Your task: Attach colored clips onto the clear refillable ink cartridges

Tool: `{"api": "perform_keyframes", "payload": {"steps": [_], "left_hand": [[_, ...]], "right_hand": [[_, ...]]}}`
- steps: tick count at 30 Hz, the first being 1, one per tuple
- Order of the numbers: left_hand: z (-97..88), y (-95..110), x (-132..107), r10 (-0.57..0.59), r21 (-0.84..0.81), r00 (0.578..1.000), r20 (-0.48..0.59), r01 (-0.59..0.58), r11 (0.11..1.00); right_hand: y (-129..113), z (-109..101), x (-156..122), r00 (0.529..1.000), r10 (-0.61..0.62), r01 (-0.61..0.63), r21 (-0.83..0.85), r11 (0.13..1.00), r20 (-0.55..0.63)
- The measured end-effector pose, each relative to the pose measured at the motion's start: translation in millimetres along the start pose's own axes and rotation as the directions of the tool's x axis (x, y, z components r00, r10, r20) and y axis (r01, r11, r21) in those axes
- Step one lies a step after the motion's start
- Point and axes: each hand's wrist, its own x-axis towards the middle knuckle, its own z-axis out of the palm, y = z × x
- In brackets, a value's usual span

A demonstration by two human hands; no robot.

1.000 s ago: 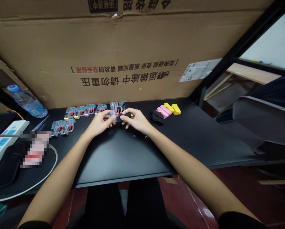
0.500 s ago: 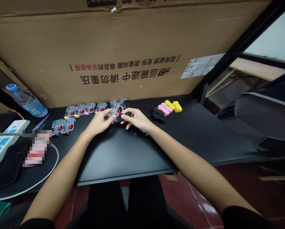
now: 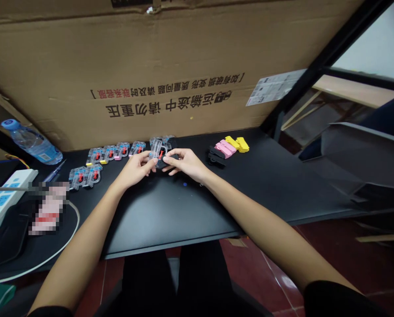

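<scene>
Above the dark tabletop, my left hand (image 3: 136, 171) is closed on a clear plastic casing (image 3: 155, 149) with a red part inside. My right hand (image 3: 187, 164) pinches a black plastic piece (image 3: 161, 164) against the casing's lower end. Fingers hide part of this joint, so I cannot tell whether the two are locked together. Just behind the hands lies another clear casing (image 3: 168, 141). Similar casings (image 3: 109, 153) with blue and red parts, some with yellow or pink ends, lie in a row to the left. Two more casings (image 3: 85, 176) lie nearer me.
Right of my hands lie black pieces (image 3: 217, 157), pink pieces (image 3: 226, 149) and yellow pieces (image 3: 237, 144). A cardboard sheet (image 3: 170, 57) stands along the back. A water bottle (image 3: 35, 143), a screwdriver (image 3: 54, 171), a white power strip (image 3: 10, 193) and a looping cable (image 3: 76, 220) occupy the left.
The clear casing and black piece have tilted slightly between my hands, with both hands still gripping. The whole view has shifted a little.
</scene>
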Motion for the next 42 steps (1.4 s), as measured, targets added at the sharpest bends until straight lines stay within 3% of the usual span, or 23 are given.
{"api": "perform_keyframes", "payload": {"steps": [9,16,24,30,36,42], "left_hand": [[-2.9,5.4,0.8,-0.042,-0.189,0.999,-0.030,0.036,0.981],[-4.3,7.3,0.1,-0.077,-0.259,0.997,0.006,0.076,0.963],[-6.6,5.1,0.6,-0.080,-0.282,0.997,0.001,0.077,0.956],[-5.1,4.5,1.0,-0.096,-0.301,0.995,0.004,0.093,0.949],[-5.1,3.4,1.7,-0.097,-0.300,0.995,0.000,0.093,0.950],[-5.8,1.2,1.5,-0.062,-0.231,0.998,-0.010,0.058,0.971]], "right_hand": [[-7.0,-4.6,-4.9,0.984,-0.154,0.162,-0.083,0.983,0.087],[-4.9,-13.4,0.2,0.895,-0.439,0.433,-0.375,0.820,0.075],[0.5,-10.1,1.0,0.900,-0.435,0.421,-0.331,0.844,0.035],[-1.1,-3.8,-2.3,0.932,-0.363,0.356,-0.212,0.910,0.008],[2.3,-4.5,-0.5,0.924,-0.383,0.374,-0.211,0.903,-0.002],[1.0,-11.0,-0.9,0.903,-0.419,0.427,-0.309,0.850,0.095]]}}
